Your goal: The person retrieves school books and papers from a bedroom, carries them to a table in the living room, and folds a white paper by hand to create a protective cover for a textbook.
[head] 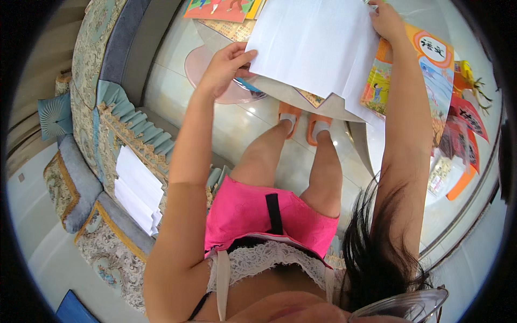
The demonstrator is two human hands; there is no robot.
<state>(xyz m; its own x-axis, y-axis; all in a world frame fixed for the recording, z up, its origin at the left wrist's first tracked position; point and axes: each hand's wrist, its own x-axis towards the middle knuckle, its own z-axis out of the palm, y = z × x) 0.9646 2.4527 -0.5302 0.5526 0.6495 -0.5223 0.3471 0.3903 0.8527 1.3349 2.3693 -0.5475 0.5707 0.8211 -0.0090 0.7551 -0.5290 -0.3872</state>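
A large white sheet of paper (309,44) spans the space between my hands above a glass table (351,115). My left hand (228,66) pinches its near left edge between thumb and fingers. At the far right edge, my right hand (387,22) grips the sheet, with a small greenish thing showing at the fingertips. Under my right forearm lies a colourful textbook (434,80) with writing on its cover; the arm hides part of it. Below the sheet's near edge, a patterned printed page (313,97) peeks out, mostly covered.
Illustrated books (220,9) lie at the far left of the table. Red packets (468,121) and a clear bag (442,175) are on the right. A pinkish transparent stool or tray (202,74) sits left. White papers (139,189) rest on the patterned sofa (87,133).
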